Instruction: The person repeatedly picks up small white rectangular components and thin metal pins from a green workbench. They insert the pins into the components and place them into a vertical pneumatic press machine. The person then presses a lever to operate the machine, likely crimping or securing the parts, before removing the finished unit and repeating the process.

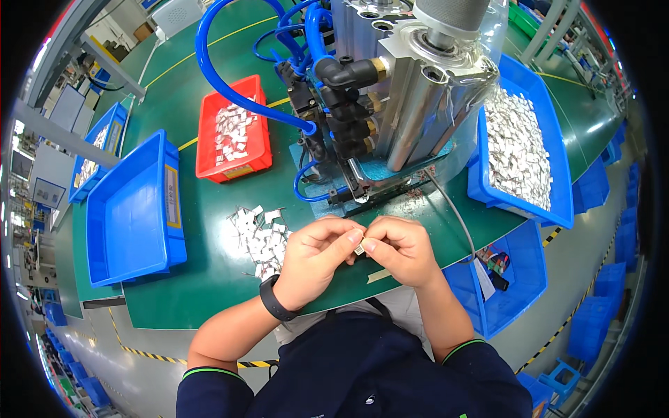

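My left hand (317, 258) and my right hand (401, 249) meet fingertip to fingertip above the front edge of the green table. Pinched between both thumbs and forefingers is a small white part (359, 248), mostly covered by the fingers. Just left of my left hand lies a loose pile of small white parts with thin dark leads (263, 240). Straight ahead of the hands stands a pneumatic press (418, 104) with metal cylinders, black fittings and blue hoses (209, 63). Its lower working area sits just beyond my fingertips.
A red bin (209, 150) holds more white parts. At the left stands a blue bin (129, 223) with nothing visible inside; at the right, a blue bin (481, 181) is heaped with white parts. Below it, another blue bin (516, 299) contains odds and ends. A grey cable (456, 209) crosses the table (174, 292).
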The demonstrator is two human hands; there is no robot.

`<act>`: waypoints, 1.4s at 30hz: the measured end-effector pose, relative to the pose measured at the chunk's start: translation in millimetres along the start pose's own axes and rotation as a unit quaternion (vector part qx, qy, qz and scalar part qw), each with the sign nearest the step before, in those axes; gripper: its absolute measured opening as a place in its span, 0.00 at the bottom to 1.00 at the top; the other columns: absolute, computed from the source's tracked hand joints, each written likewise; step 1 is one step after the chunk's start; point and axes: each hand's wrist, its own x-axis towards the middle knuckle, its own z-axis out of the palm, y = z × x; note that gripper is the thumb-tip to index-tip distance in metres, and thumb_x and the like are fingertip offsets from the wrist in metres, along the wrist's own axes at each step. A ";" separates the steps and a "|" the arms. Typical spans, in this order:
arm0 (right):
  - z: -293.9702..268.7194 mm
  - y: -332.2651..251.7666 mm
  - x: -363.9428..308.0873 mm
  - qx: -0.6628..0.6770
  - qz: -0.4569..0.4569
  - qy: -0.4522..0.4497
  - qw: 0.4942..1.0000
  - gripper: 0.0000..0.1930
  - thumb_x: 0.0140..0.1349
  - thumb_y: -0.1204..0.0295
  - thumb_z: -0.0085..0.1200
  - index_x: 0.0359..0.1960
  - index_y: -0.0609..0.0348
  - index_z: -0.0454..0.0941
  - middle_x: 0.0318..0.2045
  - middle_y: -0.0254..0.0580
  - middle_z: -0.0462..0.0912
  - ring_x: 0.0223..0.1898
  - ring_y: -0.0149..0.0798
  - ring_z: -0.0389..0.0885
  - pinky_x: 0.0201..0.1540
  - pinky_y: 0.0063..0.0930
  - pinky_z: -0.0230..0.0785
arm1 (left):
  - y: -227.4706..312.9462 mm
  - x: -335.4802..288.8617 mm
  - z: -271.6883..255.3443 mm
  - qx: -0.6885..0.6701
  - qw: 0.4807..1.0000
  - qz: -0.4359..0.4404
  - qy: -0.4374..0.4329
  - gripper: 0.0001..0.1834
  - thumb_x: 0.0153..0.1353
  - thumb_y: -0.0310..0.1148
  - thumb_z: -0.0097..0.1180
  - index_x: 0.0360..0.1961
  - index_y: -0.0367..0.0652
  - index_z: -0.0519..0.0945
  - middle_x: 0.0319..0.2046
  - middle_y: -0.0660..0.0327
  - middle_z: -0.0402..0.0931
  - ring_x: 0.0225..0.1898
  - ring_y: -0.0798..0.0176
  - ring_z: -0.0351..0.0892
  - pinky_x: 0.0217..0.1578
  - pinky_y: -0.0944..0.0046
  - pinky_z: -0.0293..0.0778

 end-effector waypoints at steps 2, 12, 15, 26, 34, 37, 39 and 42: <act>0.1 2.7 -0.7 -0.005 0.001 0.001 1.000 0.06 0.62 0.75 0.56 0.29 0.65 0.77 0.25 0.35 0.77 0.26 0.25 0.73 0.28 0.20 0.64 | -0.2 -0.2 -0.5 0.002 1.000 0.003 0.004 0.07 0.63 0.28 0.58 0.40 0.36 0.81 0.30 0.65 0.77 0.29 0.74 0.73 0.31 0.73 0.70; -0.6 1.5 -1.4 -0.041 0.010 -0.017 0.999 0.06 0.61 0.74 0.57 0.27 0.63 0.77 0.23 0.34 0.75 0.23 0.24 0.71 0.24 0.20 0.61 | -0.9 -1.1 -3.2 -0.001 1.000 -0.007 0.015 0.05 0.62 0.28 0.58 0.36 0.37 0.78 0.29 0.62 0.77 0.29 0.71 0.75 0.30 0.70 0.74; -0.8 1.6 -1.7 -0.058 0.000 -0.029 0.998 0.07 0.60 0.74 0.57 0.26 0.62 0.77 0.23 0.34 0.75 0.22 0.23 0.71 0.23 0.19 0.61 | -1.7 -0.2 -6.5 -0.016 0.999 -0.034 0.008 0.06 0.63 0.30 0.57 0.35 0.37 0.78 0.28 0.63 0.76 0.29 0.70 0.75 0.31 0.69 0.74; 2.4 2.2 -7.0 0.176 0.130 -0.028 0.975 0.09 0.68 0.71 0.50 0.34 0.64 0.76 0.23 0.29 0.74 0.20 0.17 0.63 0.22 0.14 0.54 | 4.1 -2.6 0.8 -0.042 0.999 -0.017 -0.006 0.05 0.62 0.25 0.56 0.39 0.36 0.79 0.33 0.58 0.79 0.31 0.68 0.78 0.32 0.69 0.75; 5.1 0.4 -5.2 0.167 0.131 -0.026 0.977 0.09 0.68 0.71 0.50 0.34 0.64 0.77 0.24 0.30 0.75 0.20 0.17 0.63 0.21 0.14 0.55 | 5.8 -2.5 0.9 -0.030 0.999 0.015 0.005 0.02 0.62 0.23 0.57 0.35 0.36 0.77 0.32 0.59 0.77 0.30 0.68 0.77 0.31 0.70 0.75; 5.3 0.4 -5.1 0.160 0.126 -0.025 0.979 0.09 0.68 0.71 0.49 0.35 0.65 0.77 0.26 0.31 0.76 0.20 0.17 0.64 0.22 0.14 0.55 | 4.6 -2.3 -0.1 -0.030 0.999 0.020 0.004 0.02 0.61 0.23 0.57 0.35 0.35 0.77 0.33 0.58 0.77 0.30 0.68 0.77 0.31 0.70 0.75; 4.5 0.9 -5.3 0.160 0.123 -0.027 0.979 0.09 0.68 0.72 0.49 0.35 0.66 0.77 0.27 0.32 0.77 0.20 0.17 0.65 0.22 0.14 0.56 | 4.9 -2.0 0.5 -0.036 0.999 0.019 0.005 0.02 0.61 0.22 0.56 0.35 0.35 0.77 0.33 0.58 0.77 0.31 0.68 0.77 0.31 0.70 0.75; 4.8 1.0 -5.2 0.155 0.121 -0.019 0.980 0.09 0.68 0.72 0.49 0.35 0.66 0.77 0.27 0.33 0.77 0.20 0.18 0.65 0.22 0.15 0.56 | 3.4 -1.5 -0.8 -0.037 0.999 0.022 0.002 0.02 0.61 0.22 0.57 0.34 0.35 0.77 0.33 0.58 0.77 0.31 0.68 0.77 0.31 0.70 0.75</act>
